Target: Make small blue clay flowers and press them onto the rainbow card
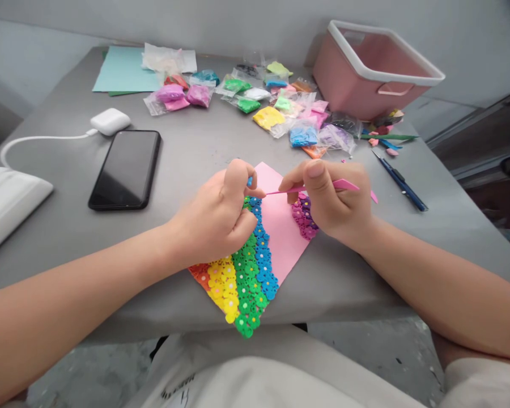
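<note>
My left hand (221, 218) pinches a blue bit (249, 182), pressing the card (280, 226); right hand (334, 198) grips the pink tool (323, 187). Best keep tip low, strokes light.

Matt pink paper card (280, 226), glossy phone (125, 169), seemingly plastic basket (357, 85)

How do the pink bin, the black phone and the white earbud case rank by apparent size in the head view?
1. pink bin, largest though farthest back
2. black phone
3. white earbud case, clearly smallest
</note>
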Action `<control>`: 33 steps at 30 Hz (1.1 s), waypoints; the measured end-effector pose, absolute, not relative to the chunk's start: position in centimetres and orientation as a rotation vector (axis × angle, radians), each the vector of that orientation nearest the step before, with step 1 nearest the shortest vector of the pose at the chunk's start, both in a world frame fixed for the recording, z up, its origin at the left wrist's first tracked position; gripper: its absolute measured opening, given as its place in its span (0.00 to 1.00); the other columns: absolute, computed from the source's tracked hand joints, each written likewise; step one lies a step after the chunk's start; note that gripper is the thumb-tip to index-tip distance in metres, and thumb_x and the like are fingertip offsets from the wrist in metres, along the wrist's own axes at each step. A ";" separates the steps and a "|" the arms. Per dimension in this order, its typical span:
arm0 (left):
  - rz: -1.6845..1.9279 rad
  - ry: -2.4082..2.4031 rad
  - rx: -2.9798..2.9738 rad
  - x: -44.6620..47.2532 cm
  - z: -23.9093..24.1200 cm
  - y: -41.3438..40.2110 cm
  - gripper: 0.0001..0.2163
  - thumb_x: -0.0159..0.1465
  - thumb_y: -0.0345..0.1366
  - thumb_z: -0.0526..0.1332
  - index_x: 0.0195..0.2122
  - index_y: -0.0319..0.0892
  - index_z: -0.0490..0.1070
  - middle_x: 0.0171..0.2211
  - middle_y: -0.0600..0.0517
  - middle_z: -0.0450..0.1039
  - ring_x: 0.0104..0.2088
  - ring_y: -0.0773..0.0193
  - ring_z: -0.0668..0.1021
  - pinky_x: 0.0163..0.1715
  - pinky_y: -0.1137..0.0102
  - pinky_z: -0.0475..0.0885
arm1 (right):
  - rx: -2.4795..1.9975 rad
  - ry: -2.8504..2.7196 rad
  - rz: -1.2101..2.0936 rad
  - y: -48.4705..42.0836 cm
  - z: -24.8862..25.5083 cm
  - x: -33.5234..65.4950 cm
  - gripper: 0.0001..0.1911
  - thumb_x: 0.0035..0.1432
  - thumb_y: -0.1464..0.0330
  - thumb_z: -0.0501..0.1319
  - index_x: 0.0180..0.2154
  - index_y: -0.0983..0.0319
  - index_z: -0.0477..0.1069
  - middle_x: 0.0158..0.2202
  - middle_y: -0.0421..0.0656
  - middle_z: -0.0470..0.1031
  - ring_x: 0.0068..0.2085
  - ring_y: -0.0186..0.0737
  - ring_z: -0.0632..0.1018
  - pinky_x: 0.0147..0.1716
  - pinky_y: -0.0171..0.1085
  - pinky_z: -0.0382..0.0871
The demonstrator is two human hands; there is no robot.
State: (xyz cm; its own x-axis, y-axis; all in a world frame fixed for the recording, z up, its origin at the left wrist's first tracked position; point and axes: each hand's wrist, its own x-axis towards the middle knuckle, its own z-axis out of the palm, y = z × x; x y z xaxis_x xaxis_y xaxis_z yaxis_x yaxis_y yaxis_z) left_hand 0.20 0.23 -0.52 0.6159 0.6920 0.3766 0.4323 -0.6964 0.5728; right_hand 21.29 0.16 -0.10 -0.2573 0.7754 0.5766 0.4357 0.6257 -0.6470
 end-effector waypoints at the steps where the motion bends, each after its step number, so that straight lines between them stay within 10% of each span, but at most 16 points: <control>1: 0.826 0.881 2.423 0.2 -0.5 0.3 0.12 0.60 0.24 0.50 0.42 0.45 0.51 0.40 0.47 0.68 0.48 0.54 0.83 0.44 0.57 0.74 | -0.974 -1.892 0.429 0.1 0.0 21.3 0.33 0.73 0.49 0.48 0.25 0.61 0.74 0.19 0.39 0.72 0.22 0.30 0.74 0.23 0.33 0.63; 33: 0.711 0.970 2.574 -0.1 -0.7 0.4 0.14 0.61 0.26 0.52 0.46 0.43 0.51 0.54 0.33 0.73 0.55 0.47 0.76 0.50 0.49 0.74 | -0.996 -1.803 0.467 0.1 0.5 21.7 0.31 0.70 0.46 0.49 0.26 0.58 0.75 0.20 0.40 0.72 0.24 0.35 0.74 0.26 0.39 0.64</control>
State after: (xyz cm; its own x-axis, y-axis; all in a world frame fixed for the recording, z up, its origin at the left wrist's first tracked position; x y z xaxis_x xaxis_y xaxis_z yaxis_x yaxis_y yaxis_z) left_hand -0.07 0.36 -0.67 0.6497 0.6787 0.3425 0.5305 -0.7275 0.4352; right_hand 21.65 0.10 0.47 -0.1779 0.7997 0.5735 0.4206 0.5886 -0.6904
